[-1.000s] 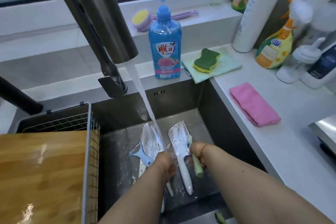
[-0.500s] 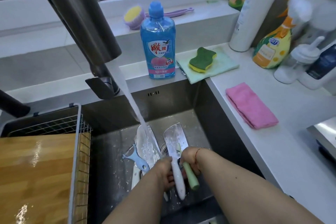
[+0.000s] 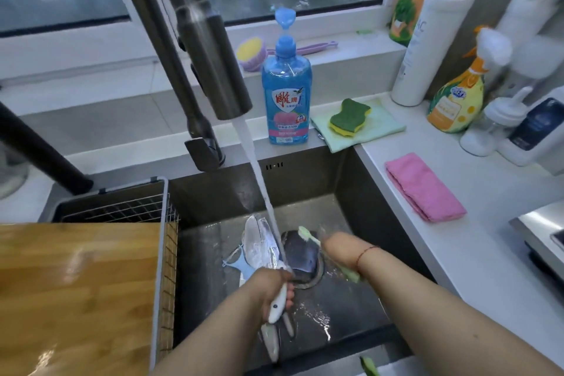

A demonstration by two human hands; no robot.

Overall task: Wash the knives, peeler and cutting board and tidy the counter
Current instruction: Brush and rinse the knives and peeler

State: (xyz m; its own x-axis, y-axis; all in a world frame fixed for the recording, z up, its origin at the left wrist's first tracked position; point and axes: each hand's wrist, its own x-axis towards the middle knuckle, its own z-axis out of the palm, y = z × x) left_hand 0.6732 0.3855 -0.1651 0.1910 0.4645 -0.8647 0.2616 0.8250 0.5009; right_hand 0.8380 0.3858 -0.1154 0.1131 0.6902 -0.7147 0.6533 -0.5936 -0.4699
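Water from the tap [image 3: 213,55] runs into the steel sink [image 3: 351,180]. My left hand [image 3: 270,285] grips the white handle of a broad knife [image 3: 300,253], whose blade is tilted up under the stream. My right hand [image 3: 341,249] holds a green brush [image 3: 306,233] just right of that blade, bristles pointing up and left. Two more knives [image 3: 259,243] lie on the sink floor with a blue peeler [image 3: 239,262] at their left; their handles stick out below my left hand. The wet wooden cutting board [image 3: 76,299] rests on a wire rack [image 3: 164,210] at the sink's left.
A blue dish soap bottle [image 3: 287,94] stands behind the sink. A green-yellow sponge [image 3: 349,116] lies on a green cloth, and a pink cloth [image 3: 424,189] lies on the right counter. Several bottles [image 3: 454,101] crowd the back right corner. A scrubber [image 3: 251,53] sits on the windowsill.
My left hand has lifted the white-handled knife off the sink floor and tilted its blade under the water. My right hand has drawn the brush up and to the right.
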